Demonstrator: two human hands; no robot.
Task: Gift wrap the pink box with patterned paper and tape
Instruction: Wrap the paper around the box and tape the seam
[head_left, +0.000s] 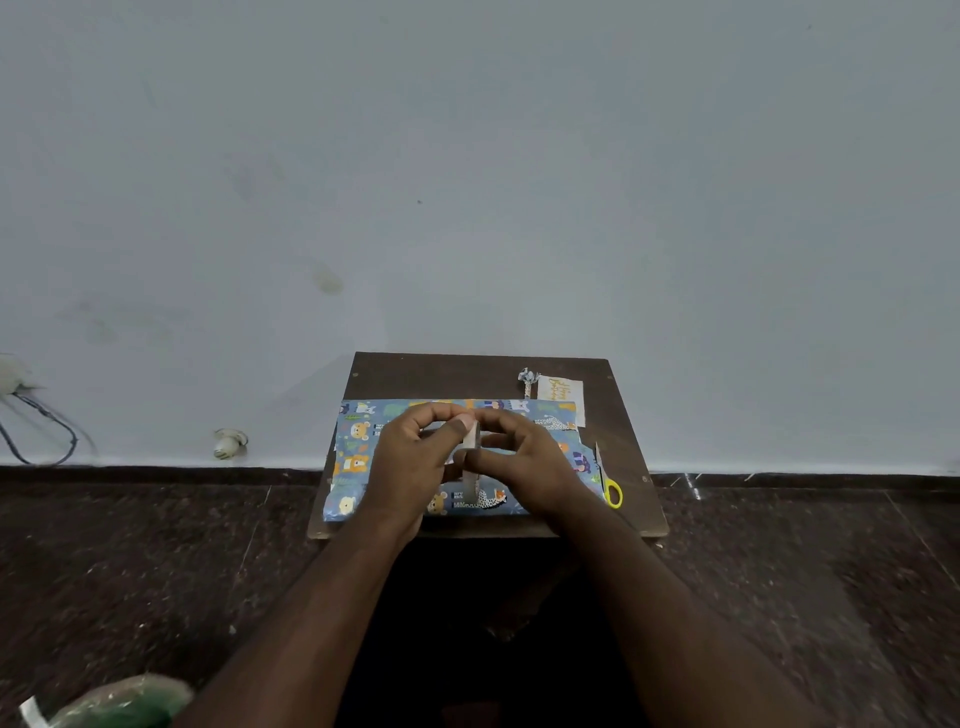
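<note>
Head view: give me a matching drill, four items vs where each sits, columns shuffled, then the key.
Items:
1. scissors
2. tape roll
3. birthday card
4. wrapped box

Places:
A. far right part of the table, beyond the box
B. held edge-on between the left hand and right hand
C. middle of the table, under both hands
D. right of the box, yellow handles toward the person

Pairs: 1-D, 2-B, 3-A, 4-C

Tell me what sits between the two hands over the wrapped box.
In the head view, a tape roll stands on edge between the left hand and right hand, both gripping it above the patterned paper.
</note>
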